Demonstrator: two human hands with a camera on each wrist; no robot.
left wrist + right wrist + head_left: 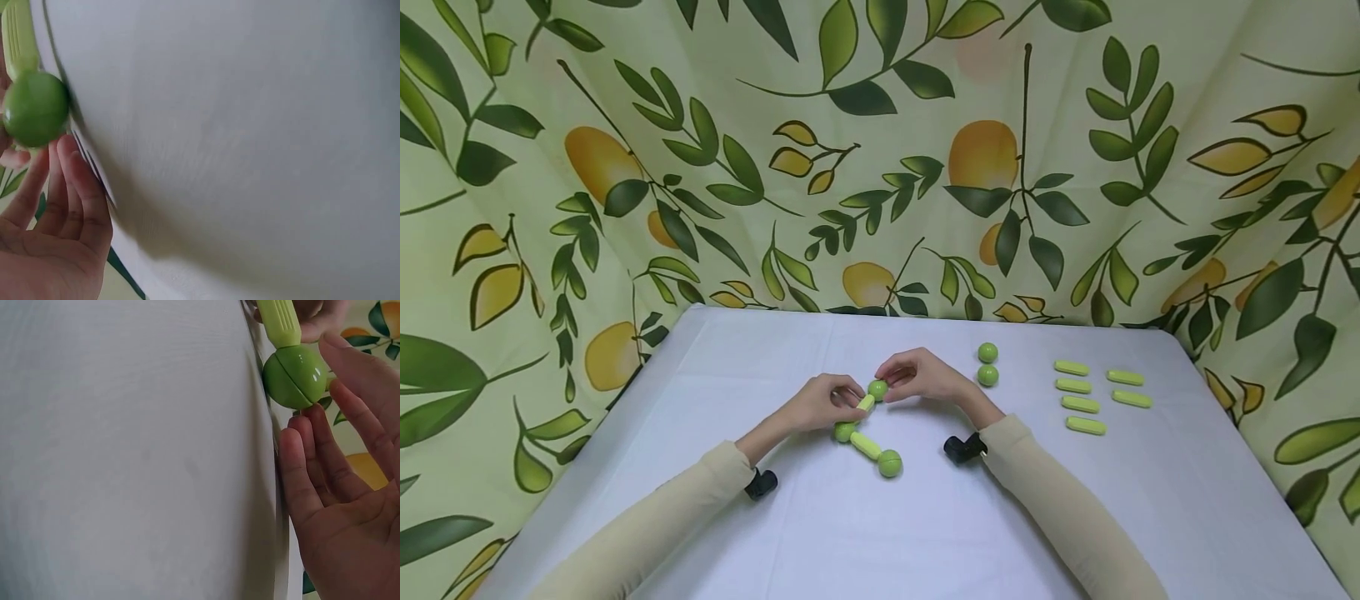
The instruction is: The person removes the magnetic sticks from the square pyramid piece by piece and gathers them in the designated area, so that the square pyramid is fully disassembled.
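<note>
In the left wrist view much is cut off: only the fingers of the left hand [56,231] show at the lower left edge, and a glossy green plastic ball [34,107] with a pale yellow-green ribbed plastic rod [19,37] above it sits half out of frame, so that view does not show which fingers are in contact. The right wrist view shows the right hand [340,481] with fingers curved around another green ball [295,375] at the end of the same sort of rod [278,322], fingertips touching it. From the head view, the left hand [820,404] pinches the short pale rod [866,403], while the right hand [921,375] closes its fingertips on the green ball [877,389] at the rod's upper end; the exact thumb contact is hidden behind the knuckles. The rod runs down to a second green ball [844,432], from which another pale rod [866,445] leads to a third ball [890,463] lying on the white cloth-covered table [925,533], near the wrists. Well to the right lie two loose green balls [988,364] just beside one another, and farther right six spare pale rods [1097,396] in two columns, nothing between them and the hands. A leaf-and-lemon patterned curtain [880,150] encloses the table.
</note>
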